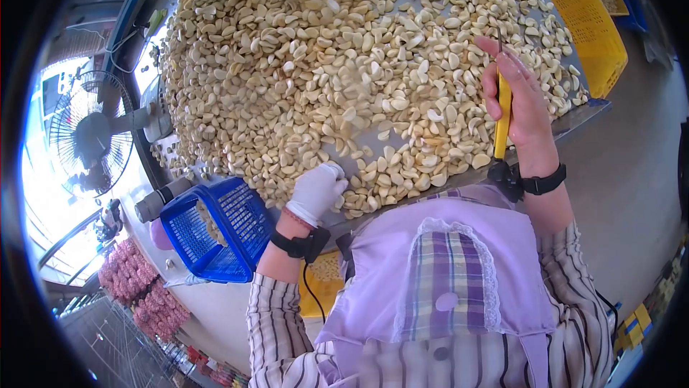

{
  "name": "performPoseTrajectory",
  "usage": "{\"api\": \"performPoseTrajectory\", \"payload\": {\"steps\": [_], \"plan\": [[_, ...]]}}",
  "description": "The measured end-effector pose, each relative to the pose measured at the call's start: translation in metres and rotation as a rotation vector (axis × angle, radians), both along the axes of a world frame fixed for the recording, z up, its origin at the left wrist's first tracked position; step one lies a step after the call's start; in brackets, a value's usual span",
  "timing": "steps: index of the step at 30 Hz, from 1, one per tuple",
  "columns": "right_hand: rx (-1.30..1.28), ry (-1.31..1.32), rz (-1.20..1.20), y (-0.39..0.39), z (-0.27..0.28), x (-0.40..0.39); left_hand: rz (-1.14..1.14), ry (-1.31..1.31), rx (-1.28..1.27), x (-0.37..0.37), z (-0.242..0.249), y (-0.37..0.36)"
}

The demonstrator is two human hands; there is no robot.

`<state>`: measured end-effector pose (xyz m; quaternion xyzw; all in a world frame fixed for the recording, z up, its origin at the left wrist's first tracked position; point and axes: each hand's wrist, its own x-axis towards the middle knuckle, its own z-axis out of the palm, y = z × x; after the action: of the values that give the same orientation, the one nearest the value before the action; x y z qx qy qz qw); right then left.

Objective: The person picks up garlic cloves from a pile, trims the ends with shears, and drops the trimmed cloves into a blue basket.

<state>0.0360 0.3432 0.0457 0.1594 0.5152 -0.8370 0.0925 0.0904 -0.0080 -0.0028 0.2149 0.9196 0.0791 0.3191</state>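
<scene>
Pale peeled garlic cloves (287,79) lie in a wide, thick spread over a metal table (369,142). My right hand (522,101), bare, is closed around the yellow handle of a slim knife (504,119), held above the cloves at the right. Its thin dark blade points toward the far side of the table, and my index finger stretches beside it. My left hand (316,193) wears a white glove and rests at the near edge, among the cloves. Its fingers are curled in, and whatever they may hold is hidden.
A blue plastic basket (240,219) stands beside my left forearm. Yellow crates stand at the far right (585,22) and below the table edge (310,307). A fan (93,137) is at the left, above pink-red filled bags (129,269).
</scene>
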Motion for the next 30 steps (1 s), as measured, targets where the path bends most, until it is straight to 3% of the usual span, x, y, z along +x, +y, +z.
{"api": "performPoseTrajectory", "payload": {"steps": [2,3,4,6,10,12,14,18,24,27,28,29,30], "plan": [[-0.022,-0.008,0.022,-0.005,-0.003,0.004,0.295,-0.147,0.257,-0.008,0.014,0.001],[-0.003,-0.009,0.05,-0.009,-0.003,0.005,0.633,-0.37,0.449,-0.008,0.02,0.002],[0.016,-0.008,0.08,-0.015,-0.003,0.005,0.636,-0.364,0.447,-0.011,0.028,0.003],[0.009,0.011,0.129,-0.027,-0.001,0.007,1.141,-0.693,0.932,-0.017,0.049,0.011],[0.094,-0.012,0.361,-0.053,0.011,0.012,1.198,-0.614,1.303,-0.016,0.058,0.042],[0.235,0.067,0.585,-0.061,0.024,0.01,1.232,-0.588,1.3,-0.017,0.061,0.054],[0.327,0.145,0.678,-0.065,0.02,0.01,1.19,-0.632,1.418,-0.016,0.06,0.058],[0.512,0.252,0.892,-0.075,0.022,0.01,1.191,-0.529,1.381,-0.016,0.067,0.064],[0.378,0.329,0.92,-0.083,0.007,0.011,1.071,-0.387,1.289,-0.012,0.067,0.06],[0.426,0.289,0.846,-0.08,0.002,0.009,0.944,-1.002,1.967,-0.017,0.05,0.045],[0.259,0.079,0.671,-0.076,-0.001,0.002,0.943,-1.006,1.963,-0.022,0.048,0.044],[0.091,-0.127,0.491,-0.072,-0.004,-0.004,0.964,-0.842,1.985,-0.027,0.048,0.044],[0.09,-0.127,0.491,-0.068,-0.005,-0.008,0.982,-0.675,2.0,-0.034,0.048,0.046]]}}
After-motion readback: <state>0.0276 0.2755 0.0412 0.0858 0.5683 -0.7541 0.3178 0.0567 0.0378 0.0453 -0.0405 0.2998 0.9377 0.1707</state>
